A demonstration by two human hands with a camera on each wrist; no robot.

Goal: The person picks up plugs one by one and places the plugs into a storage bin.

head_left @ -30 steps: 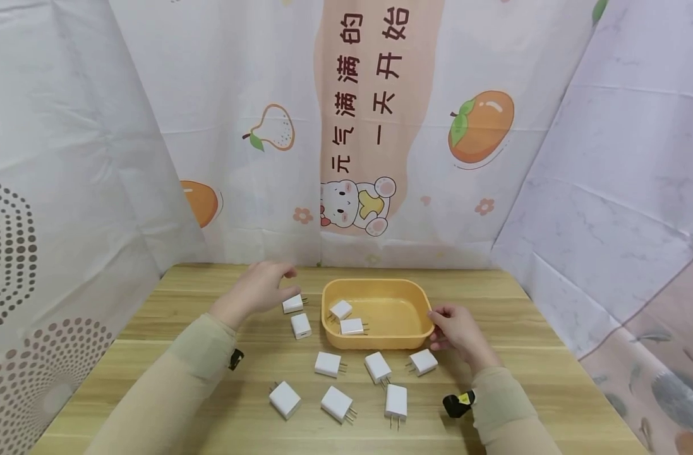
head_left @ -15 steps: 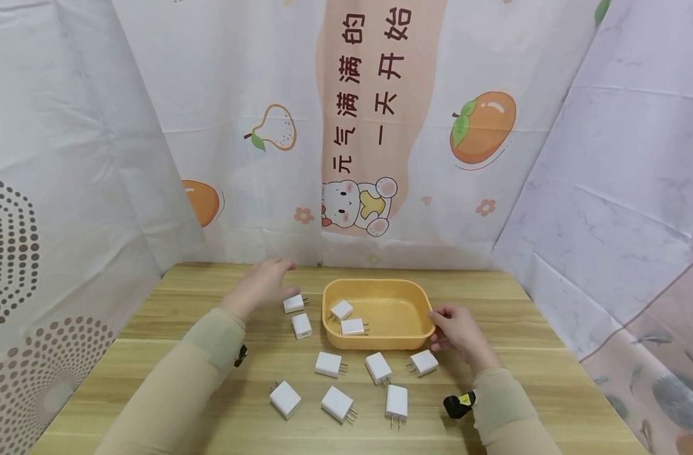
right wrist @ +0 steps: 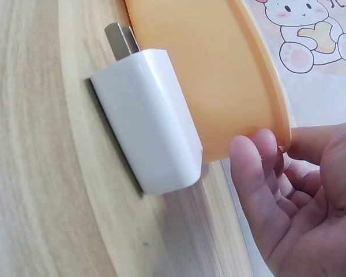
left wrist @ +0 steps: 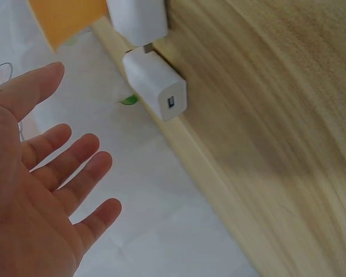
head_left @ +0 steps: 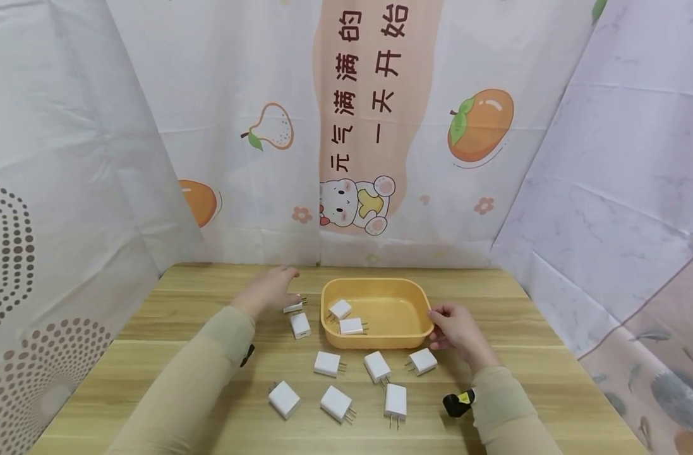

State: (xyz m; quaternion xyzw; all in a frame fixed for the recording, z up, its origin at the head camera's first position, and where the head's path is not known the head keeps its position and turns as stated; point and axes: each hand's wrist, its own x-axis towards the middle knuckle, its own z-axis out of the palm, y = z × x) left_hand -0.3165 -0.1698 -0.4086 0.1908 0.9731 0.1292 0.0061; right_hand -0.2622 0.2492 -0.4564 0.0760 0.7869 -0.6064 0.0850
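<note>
Left hand [head_left: 266, 289] has lowered, open, over the charger [head_left: 294, 307] beside the tray [head_left: 420, 297].

From my seat, open table [head_left: 511, 297] lies right of and behind the yellow tray [head_left: 380, 344], so a hand could pass there freely. In front of the tray, six white chargers [head_left: 377, 366] crowd the near strip, with narrow gaps between them. Two more chargers [head_left: 299, 325] sit just left of the tray. Curtain walls [head_left: 67, 189] close in on the left, back and right.
</note>
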